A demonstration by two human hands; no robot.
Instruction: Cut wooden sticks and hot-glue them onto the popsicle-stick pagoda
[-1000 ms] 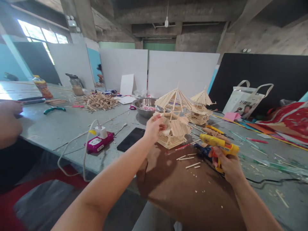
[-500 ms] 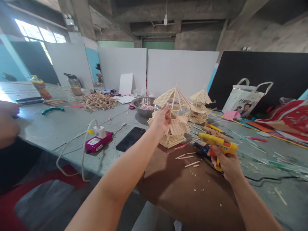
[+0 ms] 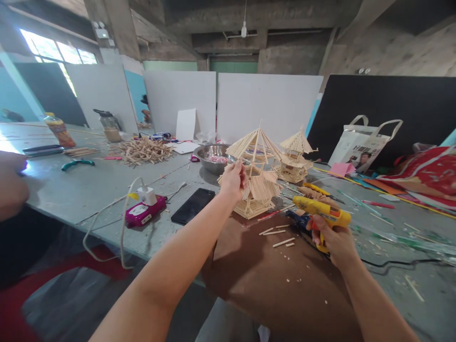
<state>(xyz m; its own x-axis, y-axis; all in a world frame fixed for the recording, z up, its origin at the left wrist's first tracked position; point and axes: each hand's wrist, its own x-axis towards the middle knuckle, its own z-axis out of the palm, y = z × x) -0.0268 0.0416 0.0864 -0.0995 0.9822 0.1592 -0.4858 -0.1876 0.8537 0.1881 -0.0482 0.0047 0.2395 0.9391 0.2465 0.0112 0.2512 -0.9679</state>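
Observation:
A two-tiered pavilion model of wooden sticks stands on a brown board at the table's near edge. My left hand is closed in a pinch on the model's lower roof at its left side. My right hand grips a yellow glue gun, its nozzle pointing left toward the model and a little apart from it. A smaller stick pavilion stands just behind.
Loose sticks lie on the board. A black phone, a pink power strip with a white charger, a steel bowl and a heap of sticks sit to the left. Another person's hand shows at far left.
My left hand rose to the upper roof half a second ago and has come back down to the lower roof. The glue gun hand has barely moved.

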